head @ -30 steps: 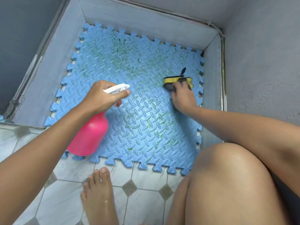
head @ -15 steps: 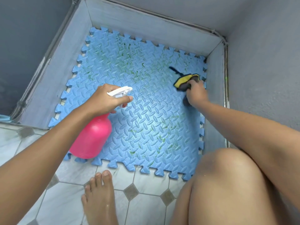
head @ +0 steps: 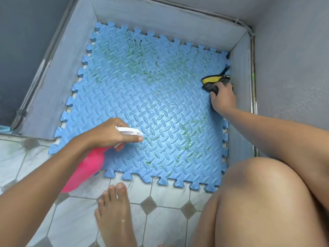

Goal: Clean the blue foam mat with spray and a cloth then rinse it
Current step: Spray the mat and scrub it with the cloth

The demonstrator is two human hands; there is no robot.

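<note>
Cloth (head: 214, 82) under right hand (head: 223, 98), probably at mat (head: 151, 104) edge.

Your mat (head: 142, 104) fills the middle of the frame, lying in a walled recess (head: 160, 20) whose walls run along its upper, left and right edges. Your tiled floor (head: 160, 211) spans the bottom. Your left hand (head: 110, 134) sits lower left over the mat's near edge, its grip around the spray bottle (head: 85, 170). Your right hand (head: 223, 98) rests at the mat's right edge, on the cloth (head: 213, 82). Your foot (head: 114, 216) stands on the floor at bottom centre, your knee (head: 267, 202) lower right.
</note>
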